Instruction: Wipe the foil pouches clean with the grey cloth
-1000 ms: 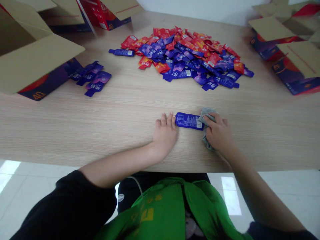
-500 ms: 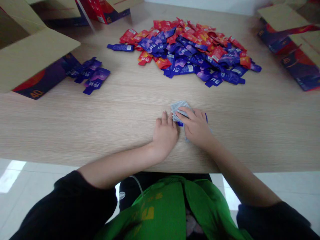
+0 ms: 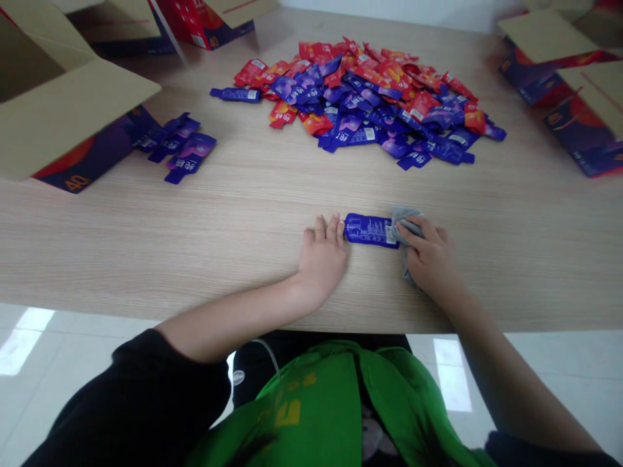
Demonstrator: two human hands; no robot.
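Note:
On the table lies a flat blue sachet [image 3: 367,229], its printed back facing up. My left hand [image 3: 324,253] rests palm down at the sachet's left end, fingers stretched out and the fingertips at its narrow tip; whether they press on the tip I cannot tell. My right hand [image 3: 431,256] is closed on a crumpled grey cloth [image 3: 406,213], which covers the right end of the sachet. Part of the cloth hangs out below the fingers. Beyond both hands lies a heap of blue sachets [image 3: 360,97] and red sachets [image 3: 394,71].
Several blue sachets [image 3: 192,152] lie apart beside an open carton [image 3: 92,152] at the left. Another carton [image 3: 199,26] stands behind it. Open cartons [image 3: 579,133] also stand at the right. The table's front edge [image 3: 292,327] runs close to my body.
My right hand has slid to the right with the cloth, uncovering most of the blue sachet. The left hand has stayed nearly in place.

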